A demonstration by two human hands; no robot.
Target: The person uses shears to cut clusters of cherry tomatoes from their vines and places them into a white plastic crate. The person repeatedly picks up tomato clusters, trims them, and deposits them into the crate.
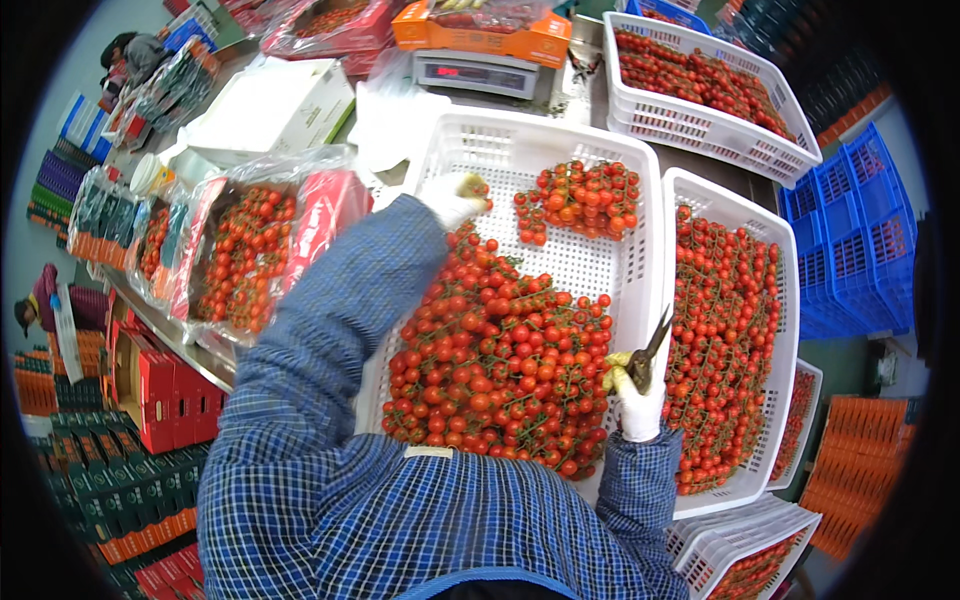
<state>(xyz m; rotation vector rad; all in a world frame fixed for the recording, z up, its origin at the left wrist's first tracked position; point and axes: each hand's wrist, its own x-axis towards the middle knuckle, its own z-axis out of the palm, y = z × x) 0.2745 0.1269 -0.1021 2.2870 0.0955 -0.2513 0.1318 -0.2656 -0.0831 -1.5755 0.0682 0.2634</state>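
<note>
My left hand (pixel 452 199), in a white glove with stained fingertips, reaches over the far left part of a white perforated plastic crate (pixel 592 271). A few cherry tomatoes (pixel 484 196) show at its curled fingertips. In the same crate, a large heap of cherry tomatoes on green stems (pixel 502 360) fills the near part, and a smaller bunch (pixel 589 199) lies at the far right. My right hand (pixel 637 401), gloved too, holds dark metal snips (pixel 651 352) over the crate's right rim, blades pointing up and away.
Another white crate of vine tomatoes (pixel 720 345) adjoins on the right, and one more (pixel 705 82) stands behind. A digital scale (pixel 476 73) bears an orange carton (pixel 480 34). Left are a plastic-lined red carton of tomatoes (pixel 251 255) and a white box (pixel 262 105). Blue crates (pixel 855 240) are stacked right.
</note>
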